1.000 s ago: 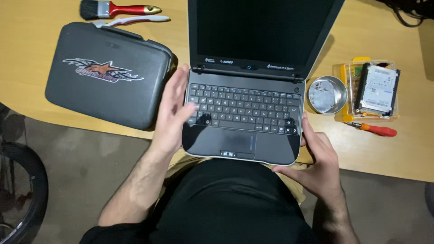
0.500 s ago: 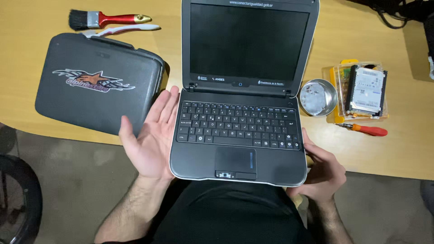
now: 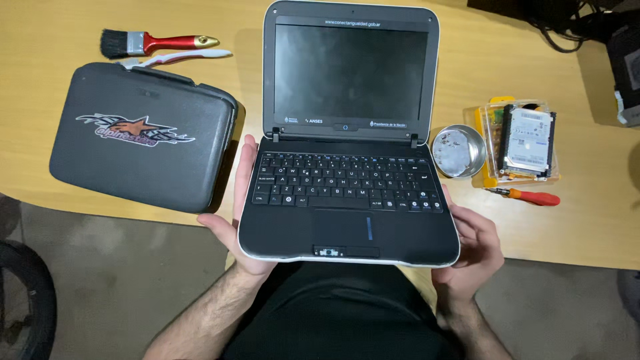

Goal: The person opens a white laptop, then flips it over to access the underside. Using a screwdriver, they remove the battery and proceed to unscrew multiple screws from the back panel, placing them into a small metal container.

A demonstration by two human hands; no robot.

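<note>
A small dark laptop [image 3: 347, 193] with its lid open and screen dark sits between my hands, raised at the front edge of the wooden table [image 3: 40, 87]. My left hand [image 3: 237, 213] lies flat under and along the laptop's left side, fingers pointing away from me. My right hand [image 3: 473, 247] cups the laptop's front right corner from below. Both hands carry the laptop's base over my lap.
A dark hard case [image 3: 143, 137] lies left of the laptop. Behind it are a red-handled paintbrush [image 3: 157, 43] and a white tool [image 3: 180, 59]. To the right sit a small metal bowl [image 3: 459, 151], a hard drive on a clear box [image 3: 527, 141], a red screwdriver [image 3: 527, 196], and cables [image 3: 573, 23].
The laptop has moved toward me and its lid has tilted further back. My left hand went from the keyboard to under the left side. My right hand stays at the front right corner.
</note>
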